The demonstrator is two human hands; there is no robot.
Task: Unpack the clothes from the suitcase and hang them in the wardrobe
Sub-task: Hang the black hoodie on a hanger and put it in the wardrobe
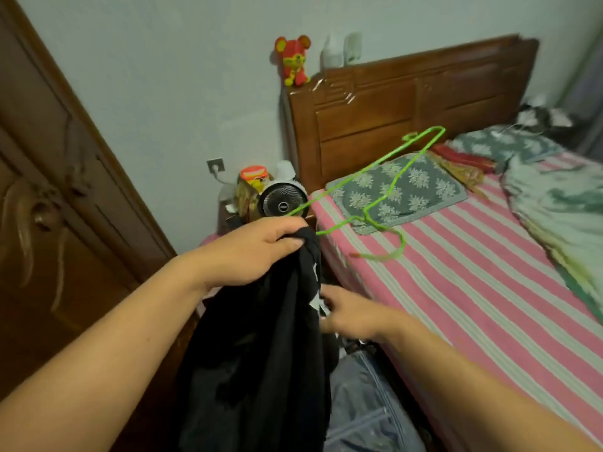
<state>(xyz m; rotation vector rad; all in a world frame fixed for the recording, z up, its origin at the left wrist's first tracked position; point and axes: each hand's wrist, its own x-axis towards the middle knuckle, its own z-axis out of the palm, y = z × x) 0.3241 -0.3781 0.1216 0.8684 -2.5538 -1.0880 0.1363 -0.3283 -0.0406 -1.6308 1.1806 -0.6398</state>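
My left hand [257, 252] grips the top of a black garment [261, 353] together with one end of a green wire hanger [385, 177]. The hanger sticks out to the right over the bed, its hook pointing down toward the mattress. The garment hangs straight down from my fist and has a white print near its right edge. My right hand [349, 313] is lower, at the garment's right edge, fingers reaching into the cloth; its grip is hidden. The brown wooden wardrobe [49, 197] stands at the left, doors closed. Grey fabric [365, 406] lies below; the suitcase is not clearly visible.
A bed with a pink striped sheet [473, 288], a floral pillow [408, 187] and a crumpled blanket [561, 203] fills the right. A small round fan [283, 200] and jars crowd the bedside table. A red toy bear [293, 60] sits on the headboard [408, 99].
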